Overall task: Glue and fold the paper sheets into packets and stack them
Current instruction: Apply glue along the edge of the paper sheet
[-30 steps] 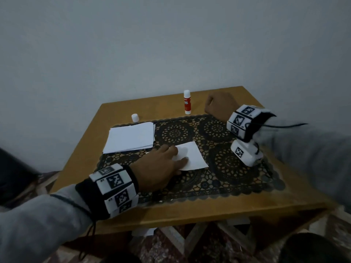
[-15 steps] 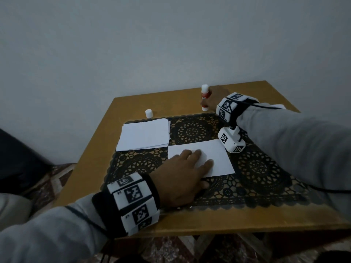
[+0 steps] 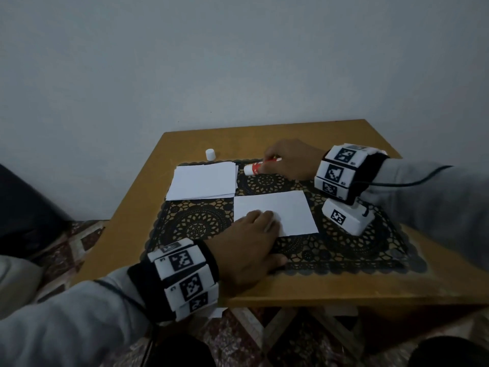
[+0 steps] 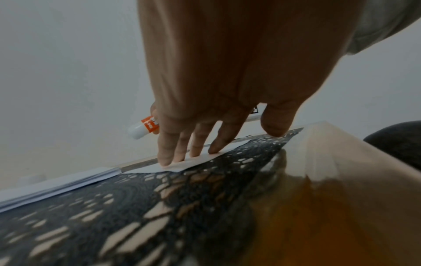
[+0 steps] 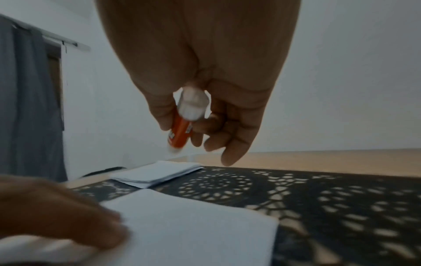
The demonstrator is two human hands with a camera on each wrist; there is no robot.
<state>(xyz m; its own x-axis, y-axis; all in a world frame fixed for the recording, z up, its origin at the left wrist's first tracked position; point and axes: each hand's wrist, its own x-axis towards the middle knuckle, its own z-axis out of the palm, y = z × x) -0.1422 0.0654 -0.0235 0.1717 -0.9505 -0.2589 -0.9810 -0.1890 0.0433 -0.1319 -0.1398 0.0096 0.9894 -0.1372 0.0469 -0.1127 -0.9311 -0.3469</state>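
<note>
The right hand (image 3: 291, 160) grips the glue stick (image 3: 255, 168), lifted and tilted above the far edge of the mat (image 3: 344, 255), just beside the paper stack (image 3: 202, 182). The left hand (image 3: 248, 250) lies flat, straight fingers pressing the near left corner of the single sheet (image 3: 291, 210) on the mat, between both hands.

I see grey sleeves (image 3: 53, 321), black wristbands (image 3: 148, 287) carrying white marker-printed blocks (image 3: 185, 276), and thin dark cables (image 3: 412, 181), lower frame.
</note>
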